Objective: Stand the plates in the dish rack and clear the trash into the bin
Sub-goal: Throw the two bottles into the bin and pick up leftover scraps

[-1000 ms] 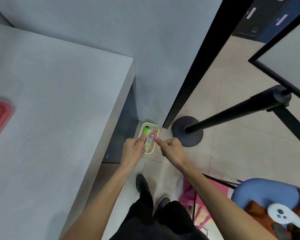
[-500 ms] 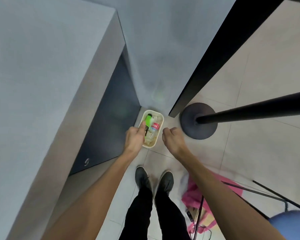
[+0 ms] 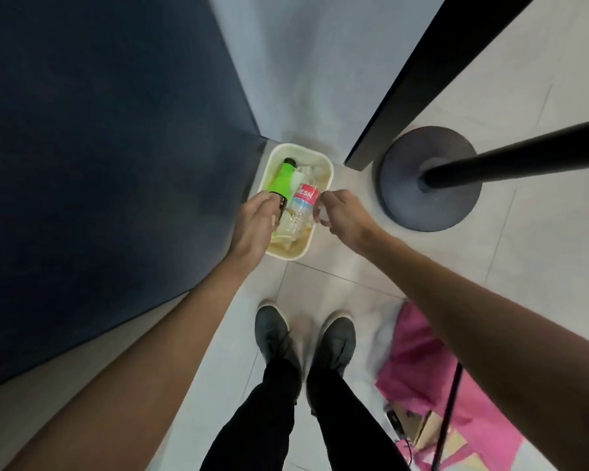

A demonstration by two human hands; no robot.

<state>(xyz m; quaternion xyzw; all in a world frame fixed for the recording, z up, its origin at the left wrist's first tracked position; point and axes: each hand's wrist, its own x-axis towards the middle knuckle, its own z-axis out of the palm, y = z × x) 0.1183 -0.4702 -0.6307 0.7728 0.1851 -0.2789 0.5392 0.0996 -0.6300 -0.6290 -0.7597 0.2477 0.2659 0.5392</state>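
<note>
The bin (image 3: 284, 255) stood on the floor, in the corner where the dark cabinet side met the wall. Inside it lay a green bottle (image 3: 281, 178) and a clear bottle (image 3: 303, 198) with a pink label. The left hand (image 3: 254, 222) hung over the bin's left rim, its fingers together at the green bottle's dark end; whether they gripped it I could not tell. The right hand (image 3: 344, 217) hovered at the right rim, fingers curled, with something pale and blurred at their tips.

Cream bin (image 3: 288, 255), green bottle (image 3: 281, 178), pink-labelled bottle (image 3: 305, 196), pink bag (image 3: 419, 362)
</note>
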